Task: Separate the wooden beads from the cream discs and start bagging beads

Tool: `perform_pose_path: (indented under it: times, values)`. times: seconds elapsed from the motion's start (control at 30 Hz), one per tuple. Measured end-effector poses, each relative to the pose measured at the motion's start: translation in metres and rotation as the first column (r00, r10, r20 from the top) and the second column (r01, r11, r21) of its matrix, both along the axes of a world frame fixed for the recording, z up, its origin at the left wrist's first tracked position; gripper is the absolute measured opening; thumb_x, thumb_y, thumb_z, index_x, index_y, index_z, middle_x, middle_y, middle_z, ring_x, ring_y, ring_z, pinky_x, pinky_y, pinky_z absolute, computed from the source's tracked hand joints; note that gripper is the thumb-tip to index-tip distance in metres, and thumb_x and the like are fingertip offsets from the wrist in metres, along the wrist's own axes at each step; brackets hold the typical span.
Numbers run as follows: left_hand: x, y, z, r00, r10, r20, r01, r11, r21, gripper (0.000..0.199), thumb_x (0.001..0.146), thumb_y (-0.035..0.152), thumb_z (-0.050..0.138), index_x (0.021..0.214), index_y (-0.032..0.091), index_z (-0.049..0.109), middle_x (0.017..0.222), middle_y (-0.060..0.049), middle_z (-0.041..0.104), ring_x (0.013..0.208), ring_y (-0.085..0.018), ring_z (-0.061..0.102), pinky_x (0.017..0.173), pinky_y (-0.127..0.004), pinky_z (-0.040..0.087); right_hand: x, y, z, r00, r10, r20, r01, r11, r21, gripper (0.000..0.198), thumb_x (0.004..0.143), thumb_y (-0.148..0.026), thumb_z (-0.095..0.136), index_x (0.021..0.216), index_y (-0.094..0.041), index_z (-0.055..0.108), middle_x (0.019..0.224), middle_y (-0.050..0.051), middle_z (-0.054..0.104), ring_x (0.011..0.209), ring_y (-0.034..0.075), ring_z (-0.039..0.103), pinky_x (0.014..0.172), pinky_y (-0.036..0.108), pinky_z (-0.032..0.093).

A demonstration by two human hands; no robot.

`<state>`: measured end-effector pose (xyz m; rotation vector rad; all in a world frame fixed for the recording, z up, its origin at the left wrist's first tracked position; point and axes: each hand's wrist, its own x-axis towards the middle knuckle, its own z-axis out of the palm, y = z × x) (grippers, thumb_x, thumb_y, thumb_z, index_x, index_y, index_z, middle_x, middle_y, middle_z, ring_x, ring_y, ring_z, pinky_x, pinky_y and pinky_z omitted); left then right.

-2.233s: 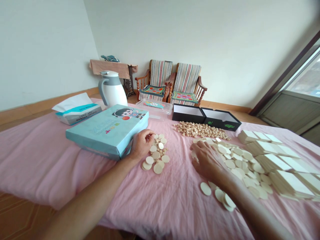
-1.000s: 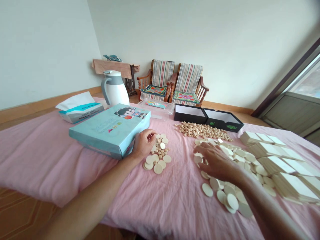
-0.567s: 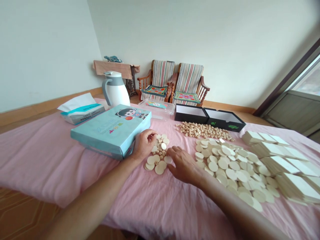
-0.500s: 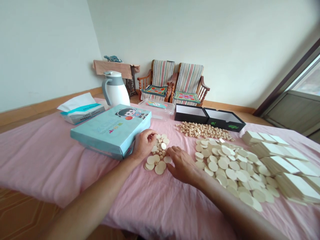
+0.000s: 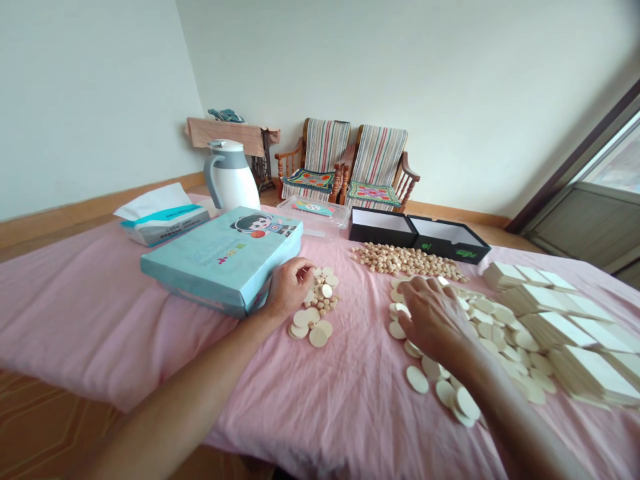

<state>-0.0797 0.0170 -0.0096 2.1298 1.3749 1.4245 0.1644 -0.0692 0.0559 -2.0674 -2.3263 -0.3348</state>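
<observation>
My left hand point(image 5: 290, 287) rests beside the light-blue box, fingers curled in at the left edge of a small group of round wooden discs point(image 5: 318, 335) and little wooden beads point(image 5: 327, 305). Whether something sits between those fingertips is hidden. My right hand point(image 5: 433, 320) lies palm down over a large spread of pale wooden discs point(image 5: 487, 333), fingers apart and touching the pile. Discs under the palm are covered from sight. Several loose discs point(image 5: 417, 379) lie at the front of this pile, near my right wrist.
A light-blue box point(image 5: 220, 257) stands left, with a tissue pack point(image 5: 167, 220) and white jug point(image 5: 237, 183) behind it. Wooden beads point(image 5: 407, 260) lie before two open black boxes point(image 5: 445, 237). Stacks of wooden pieces point(image 5: 585, 333) stand right. A clear plastic container point(image 5: 337, 215) is at the back.
My right hand has moved right, from the small group to the large disc pile. A disc by its fingers is gone from the group, and some pile discs lie further left. My left hand stays put.
</observation>
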Motion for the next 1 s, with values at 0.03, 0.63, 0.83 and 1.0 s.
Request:
perform_pose_path:
  times: [0.03,0.63,0.83,1.0]
  values:
    - [0.000,0.000,0.000,1.000,-0.001,-0.001,0.001,1.000,0.000,0.013,0.078,0.014,0.053,0.081,0.015,0.065,0.076,-0.002,0.069,0.066,-0.012,0.061,0.061,-0.020,0.046,-0.004,-0.001,-0.001,0.999,0.029,-0.035,-0.029,1.000,0.005,0.016,0.079,-0.021,0.052,0.092,-0.016,0.059,0.095,0.011,0.056,0.094,0.026,0.048,0.077,0.037,0.032]
    - [-0.001,-0.003,0.006,1.000,-0.010,-0.014,0.010,1.000,-0.009,0.014,0.080,0.017,0.050,0.080,0.015,0.065,0.080,-0.003,0.069,0.068,-0.013,0.061,0.062,-0.021,0.047,-0.078,-0.003,-0.046,0.777,0.437,-0.453,-0.494,0.869,-0.008,0.026,0.072,-0.011,0.050,0.097,-0.017,0.053,0.097,0.008,0.053,0.092,0.020,0.047,0.080,0.032,0.039]
    - [-0.001,-0.003,0.006,0.999,0.002,-0.034,-0.002,1.000,-0.009,0.014,0.081,0.018,0.051,0.079,0.015,0.064,0.077,-0.003,0.069,0.065,-0.012,0.060,0.060,-0.021,0.045,-0.029,-0.001,-0.033,0.889,0.269,-0.371,-0.278,0.960,0.031,0.020,0.073,-0.012,0.048,0.091,-0.017,0.055,0.088,0.006,0.051,0.082,0.018,0.047,0.072,0.029,0.036]
    - [0.003,-0.004,0.007,0.999,0.014,-0.035,-0.015,1.000,-0.014,0.013,0.080,0.018,0.052,0.078,0.015,0.065,0.076,-0.002,0.069,0.064,-0.012,0.060,0.059,-0.021,0.044,0.018,-0.001,-0.022,0.974,0.040,-0.224,-0.040,0.999,0.005,0.018,0.075,-0.018,0.051,0.092,-0.016,0.057,0.089,0.008,0.053,0.082,0.021,0.048,0.071,0.031,0.034]
